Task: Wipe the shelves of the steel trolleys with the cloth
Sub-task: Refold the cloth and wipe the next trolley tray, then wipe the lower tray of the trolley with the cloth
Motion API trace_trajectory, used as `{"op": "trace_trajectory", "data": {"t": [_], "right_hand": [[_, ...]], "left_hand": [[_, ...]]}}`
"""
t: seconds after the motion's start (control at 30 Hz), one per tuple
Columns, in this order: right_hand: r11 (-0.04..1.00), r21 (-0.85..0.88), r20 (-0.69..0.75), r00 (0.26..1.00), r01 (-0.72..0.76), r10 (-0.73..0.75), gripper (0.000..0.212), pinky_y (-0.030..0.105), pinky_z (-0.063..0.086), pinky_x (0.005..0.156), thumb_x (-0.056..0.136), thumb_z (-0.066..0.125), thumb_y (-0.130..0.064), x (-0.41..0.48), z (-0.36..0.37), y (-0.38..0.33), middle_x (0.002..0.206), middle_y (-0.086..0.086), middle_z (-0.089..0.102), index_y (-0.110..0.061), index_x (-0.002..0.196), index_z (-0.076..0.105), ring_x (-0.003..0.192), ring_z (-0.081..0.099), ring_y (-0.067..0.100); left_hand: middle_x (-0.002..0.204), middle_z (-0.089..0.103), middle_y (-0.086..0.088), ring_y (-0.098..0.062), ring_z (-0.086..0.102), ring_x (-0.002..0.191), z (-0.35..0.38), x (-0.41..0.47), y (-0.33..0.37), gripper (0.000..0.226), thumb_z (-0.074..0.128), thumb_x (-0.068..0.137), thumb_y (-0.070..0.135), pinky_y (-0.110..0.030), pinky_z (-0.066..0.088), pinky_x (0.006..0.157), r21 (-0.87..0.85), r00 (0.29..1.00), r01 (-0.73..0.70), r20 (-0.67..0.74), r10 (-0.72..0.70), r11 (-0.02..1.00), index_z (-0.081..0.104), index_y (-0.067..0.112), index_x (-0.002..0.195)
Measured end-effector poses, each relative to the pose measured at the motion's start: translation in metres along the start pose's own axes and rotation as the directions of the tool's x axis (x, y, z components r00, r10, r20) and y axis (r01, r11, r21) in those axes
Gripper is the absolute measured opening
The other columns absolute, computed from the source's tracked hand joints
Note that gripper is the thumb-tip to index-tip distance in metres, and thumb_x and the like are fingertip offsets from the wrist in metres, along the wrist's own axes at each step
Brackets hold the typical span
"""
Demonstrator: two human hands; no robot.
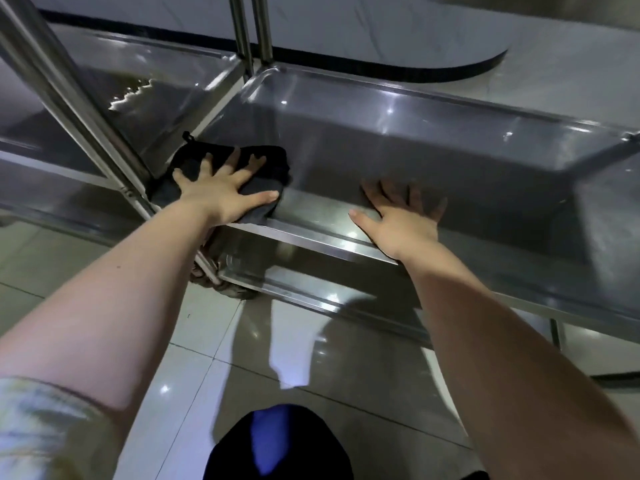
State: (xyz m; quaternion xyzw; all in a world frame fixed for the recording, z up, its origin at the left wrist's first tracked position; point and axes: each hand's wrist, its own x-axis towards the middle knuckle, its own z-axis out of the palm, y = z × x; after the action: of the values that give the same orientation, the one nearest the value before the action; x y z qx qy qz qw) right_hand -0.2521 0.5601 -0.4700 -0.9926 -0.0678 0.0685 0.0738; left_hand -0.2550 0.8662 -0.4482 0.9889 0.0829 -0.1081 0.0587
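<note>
Pressing flat on the dark cloth (273,168), the left hand (221,192) is seen with fingers spread straight; nothing is gripped. The cloth is bunched in the near left corner of the steel shelf (415,161), beside the upright post (133,192). The right hand (401,216) is laid open on the near rim (311,235). Cloth judged soft, light, limp: best driven under a flat palm, since easy sliding on smooth steel is expected.
</note>
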Motion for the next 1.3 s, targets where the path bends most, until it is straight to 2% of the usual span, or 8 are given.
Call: {"op": "trace_trajectory", "data": {"t": [0.3,0.43,0.53,0.63,0.77,0.9,1.1,1.3], "right_hand": [[0.962,0.271,-0.103,0.993,-0.026,0.056,0.057,0.066,-0.016,0.109,0.091,0.035,-0.067,-0.001,-0.004,-0.001,0.159,-0.019,0.021,-0.051,0.146,0.028,0.15,0.005,0.024],[0.679,0.711,-0.367,0.92,0.185,0.133,0.038,0.04,0.028,0.114,0.092,0.063,-0.029,-0.021,-0.016,0.011,0.136,0.0,0.058,-0.019,0.129,0.063,0.131,0.048,0.022],[0.739,0.572,-0.422,0.9,0.356,-0.107,0.036,0.023,0.037,0.099,0.085,0.074,-0.031,-0.044,-0.02,0.008,0.12,0.0,0.066,-0.014,0.116,0.07,0.118,0.057,0.022],[0.843,0.262,-0.257,0.876,0.469,-0.408,0.058,0.04,0.026,0.113,0.08,0.073,-0.05,-0.056,-0.008,-0.011,0.136,0.002,0.058,-0.019,0.127,0.064,0.132,0.045,0.023],[0.9,-0.013,-0.357,0.839,0.435,-0.411,0.034,0.034,0.03,0.1,0.097,0.054,-0.038,-0.054,-0.009,-0.035,0.124,0.0,0.065,-0.021,0.123,0.067,0.116,0.053,0.023],[0.894,0.169,-0.438,0.844,0.415,-0.309,0.026,0.039,0.045,0.078,0.099,0.049,-0.031,-0.041,-0.061,-0.036,0.106,0.01,0.066,-0.015,0.111,0.066,0.1,0.058,0.033],[0.894,0.132,-0.513,0.802,0.427,-0.307,0.026,0.036,0.043,0.077,0.1,0.046,-0.03,-0.068,-0.118,0.026,0.107,0.01,0.061,-0.012,0.112,0.06,0.101,0.055,0.03],[0.894,0.043,-0.54,0.763,0.446,-0.355,0.031,0.035,0.039,0.085,0.096,0.05,-0.024,-0.142,-0.134,0.085,0.103,0.015,0.064,-0.003,0.116,0.061,0.096,0.051,0.027]], "left_hand": [[0.161,-0.02,0.006,-0.047,-0.019,0.143,0.022,-0.03,0.106,0.089,0.01,0.065,0.097,-0.08,-0.007,0.098,0.035,0.998,-0.048,0.043,0.046,0.998,-0.011,0.061,0.143],[0.161,-0.021,0.004,-0.047,-0.024,0.142,0.031,-0.044,0.16,0.082,0.015,0.075,0.09,-0.079,-0.014,0.096,0.028,0.984,-0.163,0.08,0.16,0.986,-0.009,0.056,0.147],[0.164,-0.005,0.001,-0.038,-0.011,0.148,0.023,-0.051,0.149,0.066,0.032,0.093,0.068,-0.071,-0.008,0.107,-0.152,0.968,-0.252,-0.033,0.25,0.956,0.013,0.046,0.152],[0.161,0.019,-0.012,-0.034,0.008,0.149,0.018,-0.066,0.109,0.051,0.043,0.102,0.035,-0.053,0.005,0.119,-0.273,0.92,-0.377,-0.219,0.325,0.885,0.033,0.026,0.151],[0.154,0.036,-0.012,-0.027,0.021,0.147,0.021,-0.091,0.066,0.052,0.039,0.103,0.044,-0.039,0.005,0.12,-0.175,0.848,-0.52,-0.225,0.48,0.836,0.041,0.02,0.148],[0.142,0.055,-0.003,-0.024,0.044,0.136,0.0,-0.09,0.075,0.06,0.061,0.092,0.047,-0.046,0.021,0.118,-0.159,0.805,-0.532,-0.398,0.439,0.831,0.046,0.024,0.144],[0.084,0.074,-0.001,-0.015,0.051,0.073,-0.05,-0.093,0.132,0.024,0.077,0.08,0.021,-0.029,0.036,0.073,0.074,0.486,-0.671,-0.708,0.513,0.738,0.074,0.02,0.104],[0.107,0.073,-0.013,-0.03,0.071,0.099,-0.043,-0.131,0.183,0.036,0.075,0.077,0.003,-0.048,0.051,0.096,0.184,0.319,-0.817,-0.646,0.694,0.547,0.072,0.005,0.112]]}}
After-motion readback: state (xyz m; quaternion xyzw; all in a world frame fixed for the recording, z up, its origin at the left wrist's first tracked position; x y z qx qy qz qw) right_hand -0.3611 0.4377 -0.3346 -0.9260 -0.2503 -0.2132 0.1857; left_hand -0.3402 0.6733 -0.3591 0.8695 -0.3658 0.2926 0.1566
